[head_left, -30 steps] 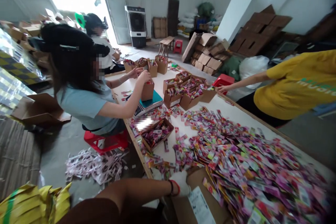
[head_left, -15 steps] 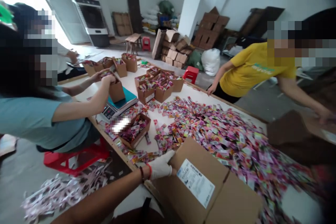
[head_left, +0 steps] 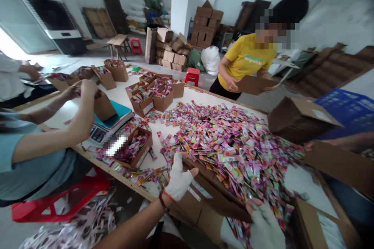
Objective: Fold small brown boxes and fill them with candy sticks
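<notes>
A brown cardboard box (head_left: 214, 198) with white labels is held tilted over the near edge of the table, its long side towards me. My left hand (head_left: 179, 179), in a white glove with fingertips bare, grips its left end, thumb apart from the fingers. At the right end my gloved right hand (head_left: 264, 221) is closed on the cardboard, thumb on top. Just beyond the box spreads a big heap of small pink and purple packets (head_left: 228, 140). An open box of packets (head_left: 140, 148) stands left of my left hand.
At left a person in a teal shirt handles a filled box (head_left: 103, 107) on a scale (head_left: 97, 134). Several filled boxes (head_left: 153, 93) stand behind. A person in yellow holds flat cardboard (head_left: 254, 85). More boxes (head_left: 300, 118) and a blue crate (head_left: 347, 113) are at right.
The box has tipped so its labelled face is seen at a slant. My right hand has come into view on its right end. The view has swung right; the yellow-shirted person now holds cardboard.
</notes>
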Action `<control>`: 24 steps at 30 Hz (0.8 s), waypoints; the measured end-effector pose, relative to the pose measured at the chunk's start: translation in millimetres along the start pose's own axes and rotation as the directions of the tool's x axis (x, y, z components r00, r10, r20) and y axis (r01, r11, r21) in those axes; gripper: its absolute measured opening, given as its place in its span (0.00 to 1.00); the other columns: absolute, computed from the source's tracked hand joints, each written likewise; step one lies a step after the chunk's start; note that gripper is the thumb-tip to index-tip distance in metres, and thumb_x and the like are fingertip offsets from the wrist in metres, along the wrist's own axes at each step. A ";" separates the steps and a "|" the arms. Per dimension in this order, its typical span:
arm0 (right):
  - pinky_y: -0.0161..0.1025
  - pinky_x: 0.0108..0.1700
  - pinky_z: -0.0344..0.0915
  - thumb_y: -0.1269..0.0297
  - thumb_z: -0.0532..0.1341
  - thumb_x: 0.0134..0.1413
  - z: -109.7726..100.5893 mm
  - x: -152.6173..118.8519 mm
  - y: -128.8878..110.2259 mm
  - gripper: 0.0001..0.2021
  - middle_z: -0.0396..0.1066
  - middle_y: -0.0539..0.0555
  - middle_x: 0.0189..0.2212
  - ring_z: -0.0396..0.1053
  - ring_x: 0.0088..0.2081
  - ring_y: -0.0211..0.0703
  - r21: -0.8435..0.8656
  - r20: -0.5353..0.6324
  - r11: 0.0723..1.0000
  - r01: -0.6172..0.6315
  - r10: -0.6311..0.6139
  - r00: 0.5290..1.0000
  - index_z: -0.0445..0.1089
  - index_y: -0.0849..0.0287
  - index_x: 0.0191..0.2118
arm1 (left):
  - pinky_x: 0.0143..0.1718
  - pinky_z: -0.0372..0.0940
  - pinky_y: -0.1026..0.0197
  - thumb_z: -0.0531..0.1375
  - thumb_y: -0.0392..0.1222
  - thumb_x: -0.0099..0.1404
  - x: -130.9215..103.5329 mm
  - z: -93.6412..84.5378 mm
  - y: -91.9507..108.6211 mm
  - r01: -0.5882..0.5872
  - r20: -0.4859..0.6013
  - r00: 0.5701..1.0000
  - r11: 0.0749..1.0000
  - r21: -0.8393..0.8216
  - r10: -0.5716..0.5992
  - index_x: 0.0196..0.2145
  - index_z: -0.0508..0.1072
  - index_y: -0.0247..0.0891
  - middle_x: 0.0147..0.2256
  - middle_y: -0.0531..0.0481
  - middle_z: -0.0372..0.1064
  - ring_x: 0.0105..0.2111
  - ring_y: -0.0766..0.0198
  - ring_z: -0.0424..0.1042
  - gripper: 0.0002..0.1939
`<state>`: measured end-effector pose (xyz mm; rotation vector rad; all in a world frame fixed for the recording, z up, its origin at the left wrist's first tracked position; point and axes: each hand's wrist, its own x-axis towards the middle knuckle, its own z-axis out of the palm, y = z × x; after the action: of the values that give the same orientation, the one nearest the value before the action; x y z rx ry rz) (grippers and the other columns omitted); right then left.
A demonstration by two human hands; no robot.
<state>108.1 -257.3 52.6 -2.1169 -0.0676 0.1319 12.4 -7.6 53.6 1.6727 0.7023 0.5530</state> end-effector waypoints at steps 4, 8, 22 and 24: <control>0.38 0.40 0.68 0.51 0.59 0.46 15.8 3.6 -18.7 0.18 0.74 0.54 0.35 0.71 0.38 0.47 0.038 -0.040 0.999 -0.037 0.038 0.998 0.67 0.59 0.40 | 0.59 0.55 0.53 0.57 0.41 0.57 -17.7 -2.8 3.5 -0.256 0.257 0.937 0.966 0.040 0.238 0.61 0.48 0.38 0.58 0.41 0.58 0.57 0.57 0.59 0.37; 0.40 0.39 0.66 0.53 0.56 0.50 38.0 15.4 -35.6 0.13 0.72 0.52 0.30 0.68 0.33 0.43 -0.092 0.120 0.992 0.081 -0.069 0.990 0.67 0.57 0.33 | 0.60 0.51 0.50 0.60 0.47 0.57 -15.2 -13.7 1.2 -0.631 0.639 0.654 0.758 0.166 0.405 0.45 0.72 0.40 0.52 0.43 0.67 0.54 0.54 0.63 0.19; 0.46 0.46 0.65 0.64 0.56 0.50 34.1 -27.5 -16.1 0.11 0.72 0.56 0.36 0.68 0.41 0.48 -0.274 0.529 0.848 0.453 -0.261 0.808 0.72 0.58 0.38 | 0.55 0.57 0.51 0.56 0.51 0.61 7.5 -23.2 -20.2 -0.678 0.571 0.688 0.677 0.286 0.448 0.48 0.69 0.36 0.45 0.41 0.68 0.48 0.55 0.65 0.21; 0.49 0.47 0.65 0.62 0.57 0.50 47.1 -27.7 -7.0 0.13 0.71 0.58 0.38 0.68 0.43 0.50 -0.342 0.342 0.868 0.360 -0.242 0.908 0.70 0.60 0.40 | 0.58 0.51 0.42 0.58 0.47 0.59 3.6 -17.7 -16.0 -0.683 0.484 0.730 0.548 0.483 0.483 0.58 0.60 0.34 0.53 0.35 0.60 0.57 0.46 0.55 0.31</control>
<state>74.9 -216.6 36.0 -2.4460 -0.6539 0.2558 0.3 9.4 41.6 2.6245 0.0351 0.5326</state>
